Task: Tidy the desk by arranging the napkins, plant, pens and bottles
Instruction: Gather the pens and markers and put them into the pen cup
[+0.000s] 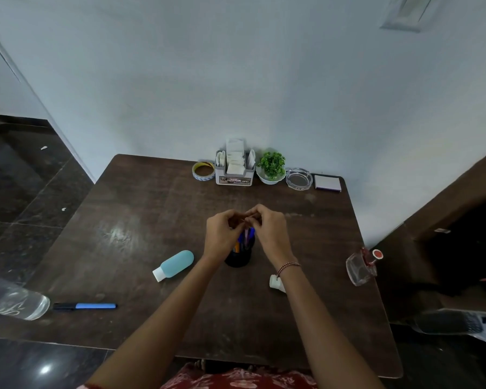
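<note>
A black pen holder (238, 258) stands at the desk's middle with several pens (246, 237) upright in it. My left hand (222, 234) and my right hand (270, 230) meet just above it, fingers curled and pinching the tops of the pens. A blue pen (85, 306) lies at the front left. A light-blue bottle (175, 264) with a white cap lies on its side left of the holder. A small white bottle (276, 283) lies partly hidden under my right wrist. At the back stand a napkin holder (235, 167) and a potted plant (271, 167).
A tape roll (203, 170), a glass ashtray (298, 178) and a notepad (327, 182) line the back edge. A clear plastic bottle (14, 299) lies at the left edge. A glass bottle with a red stopper (361, 266) lies at the right edge.
</note>
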